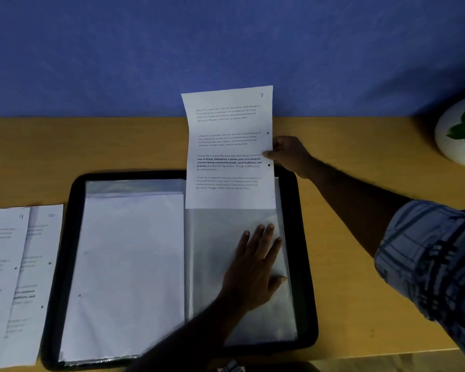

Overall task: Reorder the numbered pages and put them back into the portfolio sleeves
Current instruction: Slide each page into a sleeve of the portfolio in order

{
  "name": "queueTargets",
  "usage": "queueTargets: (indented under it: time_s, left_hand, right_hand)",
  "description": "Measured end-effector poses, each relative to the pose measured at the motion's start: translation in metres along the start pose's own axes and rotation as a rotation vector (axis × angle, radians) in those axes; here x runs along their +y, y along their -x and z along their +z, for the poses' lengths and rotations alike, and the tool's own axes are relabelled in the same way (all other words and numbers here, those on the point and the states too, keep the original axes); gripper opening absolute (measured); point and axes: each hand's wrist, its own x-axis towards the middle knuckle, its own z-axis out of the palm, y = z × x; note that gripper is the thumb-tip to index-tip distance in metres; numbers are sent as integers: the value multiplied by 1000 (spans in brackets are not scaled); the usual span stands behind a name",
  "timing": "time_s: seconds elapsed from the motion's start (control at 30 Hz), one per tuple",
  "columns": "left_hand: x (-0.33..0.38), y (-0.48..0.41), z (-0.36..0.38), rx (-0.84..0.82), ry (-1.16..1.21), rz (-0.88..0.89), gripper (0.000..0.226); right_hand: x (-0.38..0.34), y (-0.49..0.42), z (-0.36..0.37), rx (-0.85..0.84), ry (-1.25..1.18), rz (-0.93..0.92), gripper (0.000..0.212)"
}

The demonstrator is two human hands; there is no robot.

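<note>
On the desk (346, 146) the open portfolio (69, 237) lies flat. Page 7 (228, 146) stands bowed at its right sleeve's (207, 251) mouth. My left hand (255, 264) presses the sleeve, fingers flat; my right hand (287, 154) pinches the page's edge. One-sided pushing could buckle or jam it.

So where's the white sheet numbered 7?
Right of centre in the head view: white sheet upright, lower end over the right clear sleeve of the black portfolio, right hand pinching its edge.
</note>
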Motion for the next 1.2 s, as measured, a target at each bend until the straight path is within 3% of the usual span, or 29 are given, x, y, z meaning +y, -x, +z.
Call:
queueTargets:
  time_s: [0.17, 0.27, 0.4, 0.53, 0.63, 0.9, 1.1, 1.2]
  left_hand:
    - [-2, -1, -1, -3, 2, -1, 80]
    - [-2, 0, -5, 7, -3, 10, 79]
    - [-8, 1, -16, 54, 31, 38, 77]
    - [-33, 1, -33, 128, 41, -142, 82]
    - [-56, 3, -37, 101, -22, -233, 87]
    - [-61, -1, -37, 51, -23, -234, 93]
    - [-60, -2, -36, 60, -6, -233, 93]
    - [-60, -1, -35, 80, 3, -219, 91]
  right_hand:
    - [4, 1, -14, -175, 179, 46, 33]
    - [4, 1, -23, -228, 157, 88, 36]
    - [-7, -1, -13, -165, 13, 59, 35]
    - [-12, -6, 2, -41, -159, 60, 36]
    - [-9, -10, 5, -37, -110, 71, 36]
    - [-8, -5, -4, -220, 131, 80, 42]
    - [-6, -9, 6, -28, -36, 55, 41]
    - [-6, -6, 6, -97, 62, 85, 40]
